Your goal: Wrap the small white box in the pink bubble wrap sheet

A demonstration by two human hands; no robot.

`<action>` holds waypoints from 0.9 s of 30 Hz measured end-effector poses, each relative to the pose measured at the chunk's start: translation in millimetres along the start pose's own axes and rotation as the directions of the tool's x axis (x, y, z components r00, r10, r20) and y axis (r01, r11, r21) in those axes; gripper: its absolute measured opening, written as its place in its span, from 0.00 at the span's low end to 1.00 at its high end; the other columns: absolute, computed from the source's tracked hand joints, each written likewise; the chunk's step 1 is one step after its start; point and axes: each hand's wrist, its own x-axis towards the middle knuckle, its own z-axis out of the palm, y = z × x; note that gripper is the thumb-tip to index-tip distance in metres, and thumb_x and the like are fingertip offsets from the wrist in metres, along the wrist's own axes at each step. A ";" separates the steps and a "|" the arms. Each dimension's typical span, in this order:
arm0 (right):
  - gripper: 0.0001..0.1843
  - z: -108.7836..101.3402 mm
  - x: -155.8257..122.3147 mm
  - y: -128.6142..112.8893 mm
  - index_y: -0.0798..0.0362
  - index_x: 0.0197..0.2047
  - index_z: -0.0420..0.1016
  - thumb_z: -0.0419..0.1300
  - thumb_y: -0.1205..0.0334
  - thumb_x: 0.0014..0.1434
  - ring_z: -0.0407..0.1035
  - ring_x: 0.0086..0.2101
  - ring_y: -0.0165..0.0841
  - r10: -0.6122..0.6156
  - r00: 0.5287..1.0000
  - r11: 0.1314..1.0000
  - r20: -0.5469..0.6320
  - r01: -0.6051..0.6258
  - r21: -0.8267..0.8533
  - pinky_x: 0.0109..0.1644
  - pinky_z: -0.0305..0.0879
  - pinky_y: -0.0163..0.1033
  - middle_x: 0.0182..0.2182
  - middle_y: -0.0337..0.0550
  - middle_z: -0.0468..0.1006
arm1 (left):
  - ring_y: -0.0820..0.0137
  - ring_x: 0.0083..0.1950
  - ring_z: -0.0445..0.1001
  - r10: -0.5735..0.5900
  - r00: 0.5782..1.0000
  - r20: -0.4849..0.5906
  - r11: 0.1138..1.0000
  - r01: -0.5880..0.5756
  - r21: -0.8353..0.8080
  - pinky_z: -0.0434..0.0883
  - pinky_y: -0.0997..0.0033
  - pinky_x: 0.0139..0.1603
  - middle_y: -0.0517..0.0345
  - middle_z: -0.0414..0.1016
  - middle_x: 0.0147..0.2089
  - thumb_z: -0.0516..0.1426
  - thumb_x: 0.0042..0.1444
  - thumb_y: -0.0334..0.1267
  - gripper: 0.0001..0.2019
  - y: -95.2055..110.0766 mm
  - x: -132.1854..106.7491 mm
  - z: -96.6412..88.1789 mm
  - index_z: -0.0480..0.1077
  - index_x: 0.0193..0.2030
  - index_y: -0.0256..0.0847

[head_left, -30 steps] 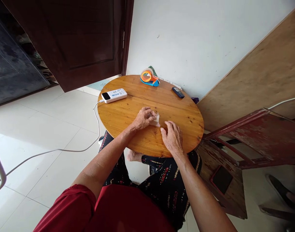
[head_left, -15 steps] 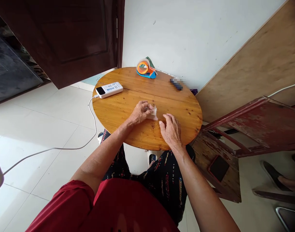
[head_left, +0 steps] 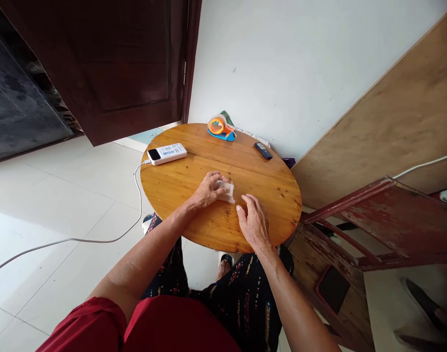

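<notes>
My left hand (head_left: pixel 209 189) rests on the round wooden table (head_left: pixel 179 188), thumb and fingers closed over a small translucent whitish piece (head_left: pixel 229 192) that looks like thin plastic. Part of the piece lies under those fingers; its right end sticks out flat on the wood. Just to the right, my right hand (head_left: pixel 255 221) hovers at or on the tabletop, fingers bent and apart with nothing between them. A small gap separates it from the plastic piece.
A white power bank (head_left: pixel 168 153) with a cable (head_left: pixel 138 195) lies at the table's left. Toward the back stands an orange and blue tape dispenser (head_left: pixel 220 128), with a dark handheld device (head_left: pixel 263 150) at back right. A red wooden chair (head_left: pixel 377 225) is to the right.
The camera view has tilted up, so the table sits lower. My left thumb and fingers have shifted slightly on the plastic piece; my right hand stays beside it.
</notes>
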 end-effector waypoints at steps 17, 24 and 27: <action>0.39 -0.4 75.7 8.9 0.47 0.65 0.62 0.67 0.63 0.50 0.72 0.53 0.45 -0.280 0.927 0.847 0.250 0.116 0.520 0.60 0.66 0.53 0.54 0.49 0.76 | 0.67 0.46 0.70 -0.095 0.995 0.017 0.987 0.096 -0.132 0.70 0.64 0.51 0.51 0.67 0.51 0.66 0.53 0.48 0.35 0.3 -14.2 -1.7 0.62 0.65 0.42; 0.32 5.9 68.1 12.1 0.47 0.61 0.65 0.66 0.60 0.53 0.74 0.47 0.43 -0.298 0.941 0.844 0.163 0.179 0.505 0.53 0.70 0.50 0.49 0.48 0.79 | 0.65 0.49 0.70 -0.103 0.995 0.017 0.981 0.105 -0.165 0.69 0.63 0.51 0.50 0.65 0.54 0.65 0.54 0.45 0.32 8.4 -17.2 -2.3 0.62 0.64 0.43; 0.36 4.2 66.2 14.2 0.46 0.64 0.62 0.66 0.61 0.54 0.74 0.49 0.44 -0.316 0.935 0.850 0.161 0.204 0.486 0.56 0.68 0.52 0.50 0.49 0.78 | 0.61 0.55 0.68 -0.145 0.989 -0.005 0.961 0.140 -0.240 0.67 0.59 0.56 0.47 0.64 0.59 0.62 0.55 0.43 0.31 9.0 -18.3 -4.3 0.61 0.65 0.43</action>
